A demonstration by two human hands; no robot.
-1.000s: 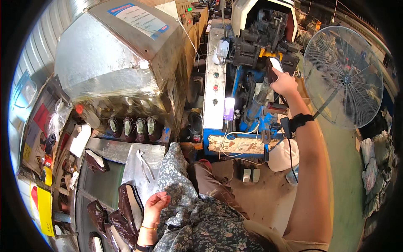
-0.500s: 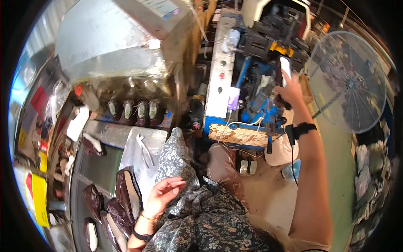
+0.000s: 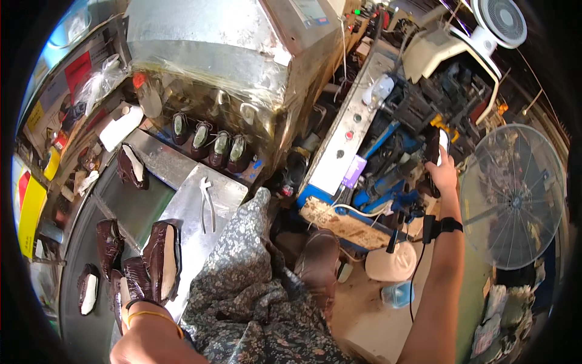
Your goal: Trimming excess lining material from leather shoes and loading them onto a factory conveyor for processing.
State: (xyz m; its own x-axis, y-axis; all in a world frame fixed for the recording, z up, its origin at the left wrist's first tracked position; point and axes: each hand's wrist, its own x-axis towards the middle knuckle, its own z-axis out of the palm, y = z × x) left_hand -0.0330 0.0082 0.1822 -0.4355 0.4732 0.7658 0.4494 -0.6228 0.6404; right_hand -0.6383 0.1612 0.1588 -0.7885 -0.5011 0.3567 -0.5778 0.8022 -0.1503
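At the blue machine (image 3: 388,182), my right hand (image 3: 444,175) is closed round a dark brown shoe (image 3: 431,151) with a white sole, close to the machine's black clamp parts. My left wrist and arm (image 3: 145,343), with a yellow bracelet and a black band, are at the lower left, beside several dark brown shoes. The left fingers are hidden. Among the shoes nearest that arm are a large one with a pale sole (image 3: 162,261) and a dark one (image 3: 110,242). Pliers (image 3: 207,205) with long handles lie on a metal plate (image 3: 227,194) left of my lap.
A large wire fan guard (image 3: 514,197) stands on the right. Several laced shoes (image 3: 219,148) line up under a metal hood (image 3: 206,54). A conveyor belt (image 3: 136,212) carries shoes on the left. A pale stool (image 3: 391,262) and blue cup (image 3: 397,294) stand beside the machine.
My left hand has moved from above my lap down and left to the shoes. My right hand still grips the shoe at the machine. The view has turned, shifting the machine right.
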